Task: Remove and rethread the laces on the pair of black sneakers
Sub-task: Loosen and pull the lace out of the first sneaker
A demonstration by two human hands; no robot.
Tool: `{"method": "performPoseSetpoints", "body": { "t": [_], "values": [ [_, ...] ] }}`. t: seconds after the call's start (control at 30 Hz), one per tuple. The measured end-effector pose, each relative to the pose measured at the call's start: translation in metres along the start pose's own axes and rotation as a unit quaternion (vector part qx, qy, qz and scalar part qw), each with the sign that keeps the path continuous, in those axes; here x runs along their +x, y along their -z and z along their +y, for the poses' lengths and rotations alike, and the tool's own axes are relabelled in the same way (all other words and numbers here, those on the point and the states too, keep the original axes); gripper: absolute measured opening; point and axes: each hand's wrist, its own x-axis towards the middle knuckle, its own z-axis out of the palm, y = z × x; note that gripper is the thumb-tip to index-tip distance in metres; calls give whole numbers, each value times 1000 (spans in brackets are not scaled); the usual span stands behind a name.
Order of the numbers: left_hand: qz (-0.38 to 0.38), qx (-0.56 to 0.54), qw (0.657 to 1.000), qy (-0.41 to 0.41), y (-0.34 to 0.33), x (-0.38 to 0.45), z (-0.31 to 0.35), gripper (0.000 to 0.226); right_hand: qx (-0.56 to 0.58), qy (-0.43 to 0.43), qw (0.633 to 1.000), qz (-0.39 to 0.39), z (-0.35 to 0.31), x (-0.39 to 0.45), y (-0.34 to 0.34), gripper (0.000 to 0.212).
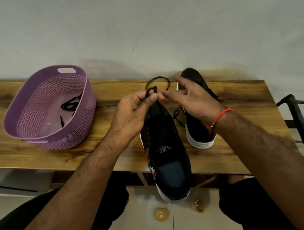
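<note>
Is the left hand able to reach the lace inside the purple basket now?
Probably not at once: the left hand pinches the lace above the sneaker. Once it lets go, the open-topped basket, to its left, leaves the lace inside uncovered.

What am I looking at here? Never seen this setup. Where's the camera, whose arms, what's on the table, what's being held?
There is no machine: a person works with bare hands, and the single picture comes from a wide-angle camera worn on their head, looking forward and down. That is why both forearms reach in from the bottom.

On the wooden table lie two black sneakers. The near sneaker overhangs the front edge; the far sneaker lies to its right. At left stands a purple basket with a loose black lace inside.

The left hand pinches a black lace that loops up above the near sneaker. The right hand, with a red thread on its wrist, brings thumb and finger to that lace; whether it grips is unclear.
</note>
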Motion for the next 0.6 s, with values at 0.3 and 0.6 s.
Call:
{"method": "performPoseSetpoints", "body": {
  "t": [0.3, 0.6],
  "values": [
    [14, -215, 976, -12, 0, -7, 34, 17, -214, 72, 969, -105, 4, -3, -11, 49],
    [-31, -212, 976, -32, -3, -10, 33, 19, -262, 163, 950, -51, 13, -2, -24, 40]
  ]
}}
